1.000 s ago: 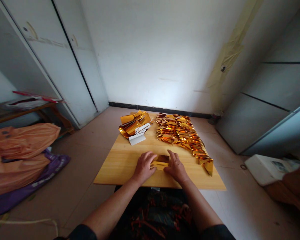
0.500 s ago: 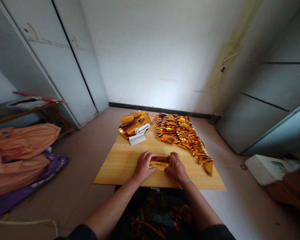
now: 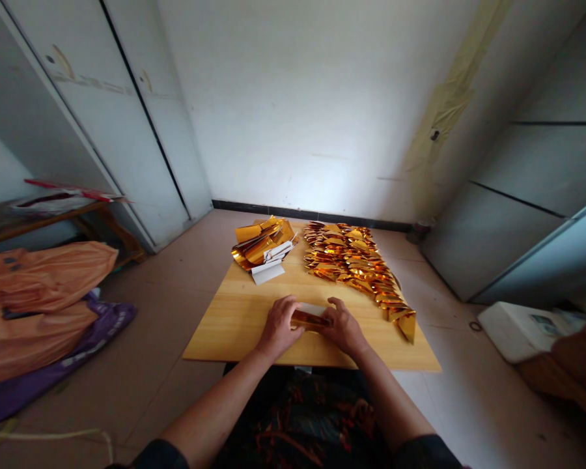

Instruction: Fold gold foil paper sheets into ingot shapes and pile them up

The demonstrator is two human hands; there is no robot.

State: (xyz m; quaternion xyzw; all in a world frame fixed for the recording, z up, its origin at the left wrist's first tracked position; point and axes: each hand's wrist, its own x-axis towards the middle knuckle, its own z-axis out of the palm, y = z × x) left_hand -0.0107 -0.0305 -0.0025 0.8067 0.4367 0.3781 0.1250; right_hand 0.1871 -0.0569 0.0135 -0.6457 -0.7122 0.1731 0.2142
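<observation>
Between my two hands, near the front of the wooden board [image 3: 234, 326], is a sheet of gold foil paper [image 3: 311, 320] with a white inner face. My left hand [image 3: 279, 326] grips its left end, thumb in front and fingers behind. At the other end my right hand [image 3: 342, 327] pinches it, with the index finger raised along the white part. Beyond my left hand lies a loose heap of gold foil sheets [image 3: 261, 244], some white side up [image 3: 268, 271]. Folded gold foil pieces [image 3: 351, 254] stand in packed rows at the right, trailing toward the front right corner.
Orange cloth [image 3: 43, 280] and a purple bag [image 3: 107, 322] lie on the left, below a wooden bench [image 3: 92, 208]. Grey cabinets [image 3: 141, 130] stand at the left. On the right are a grey refrigerator-like cabinet [image 3: 508, 215] and a white box [image 3: 508, 331].
The foil sheet has tipped between my hands: more of its white face shows at the back and less gold at the front. My right index finger has lifted slightly.
</observation>
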